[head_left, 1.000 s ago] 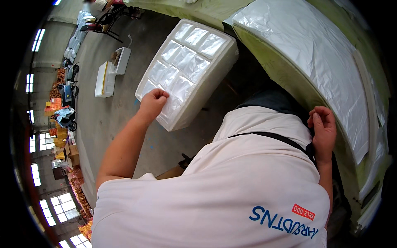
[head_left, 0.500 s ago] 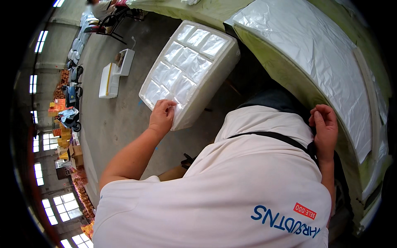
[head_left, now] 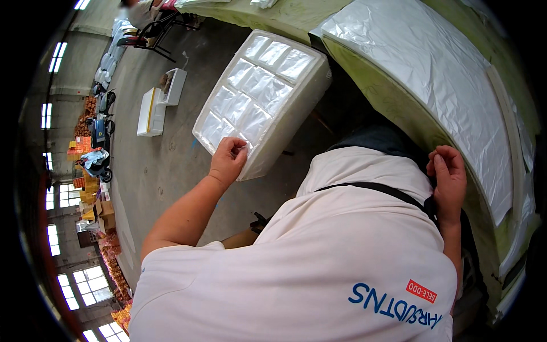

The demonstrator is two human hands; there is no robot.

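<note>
Warehouse or packing hall. Bare concrete floor (head_left: 171,165), wide and open. Tall windows (head_left: 85,285) run along the far left wall. Stacked cartons and orange goods (head_left: 85,199) piled below them. White foam boxes (head_left: 156,102) sit on the floor at far left, near a folding chair (head_left: 154,34). Long green worktable (head_left: 399,97) at right, covered with clear plastic sheeting (head_left: 444,80). Large white foam box (head_left: 285,108) of sealed packs stands beside it.
</note>
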